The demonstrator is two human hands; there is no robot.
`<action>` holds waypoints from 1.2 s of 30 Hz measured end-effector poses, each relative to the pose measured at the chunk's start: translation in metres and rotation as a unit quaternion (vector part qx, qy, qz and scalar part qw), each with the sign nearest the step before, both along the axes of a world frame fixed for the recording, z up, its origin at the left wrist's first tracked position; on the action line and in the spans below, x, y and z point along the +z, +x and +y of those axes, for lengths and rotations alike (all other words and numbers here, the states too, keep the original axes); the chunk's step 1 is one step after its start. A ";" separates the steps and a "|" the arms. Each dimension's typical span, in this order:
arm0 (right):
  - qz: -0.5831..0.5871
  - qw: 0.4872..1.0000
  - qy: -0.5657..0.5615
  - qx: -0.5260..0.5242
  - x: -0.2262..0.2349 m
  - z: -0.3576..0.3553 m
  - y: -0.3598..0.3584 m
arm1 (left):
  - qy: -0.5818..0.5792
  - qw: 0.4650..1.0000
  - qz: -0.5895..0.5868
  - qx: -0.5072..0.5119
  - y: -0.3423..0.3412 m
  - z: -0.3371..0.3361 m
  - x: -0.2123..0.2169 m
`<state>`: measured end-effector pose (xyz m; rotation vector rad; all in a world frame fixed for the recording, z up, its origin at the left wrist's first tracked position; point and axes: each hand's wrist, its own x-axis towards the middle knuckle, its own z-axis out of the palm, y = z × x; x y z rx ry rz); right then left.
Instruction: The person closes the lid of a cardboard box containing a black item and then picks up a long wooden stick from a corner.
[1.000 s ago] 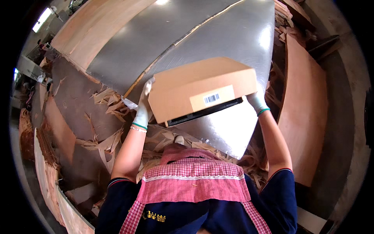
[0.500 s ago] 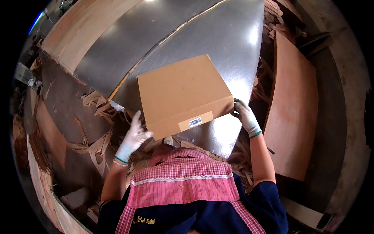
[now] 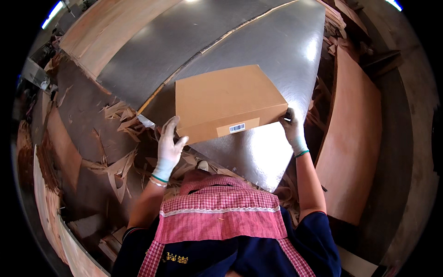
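Note:
A closed brown cardboard box (image 3: 228,94) rests over the metal-topped table (image 3: 258,161), its front left corner reaching past the table's edge. On its front face is a barcode label (image 3: 237,128). My left hand (image 3: 170,147), in a white glove with a green cuff, grips the front left corner, fingers along the side and thumb at the lower front edge. At the front right corner, my gloved right hand (image 3: 293,131) has its fingers closed on the box; some fingertips are hidden behind the corner.
A long thin stick (image 3: 203,51) lies across the table behind the box. Wood veneer sheets (image 3: 108,34) cover its far left. Another reddish wood sheet (image 3: 353,134) is at the right. Veneer scraps (image 3: 119,173) litter the floor at the left.
My left hand has come up to the box's front left corner and taken hold of it. My right hand stays at the right corner. The whole view has shifted slightly.

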<state>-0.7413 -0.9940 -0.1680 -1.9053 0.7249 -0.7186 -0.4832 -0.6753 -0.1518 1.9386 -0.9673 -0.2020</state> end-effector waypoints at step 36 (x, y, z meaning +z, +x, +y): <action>0.132 0.971 -0.189 -0.071 -0.054 -0.027 0.011 | 0.032 0.997 0.000 0.071 -0.003 -0.026 -0.040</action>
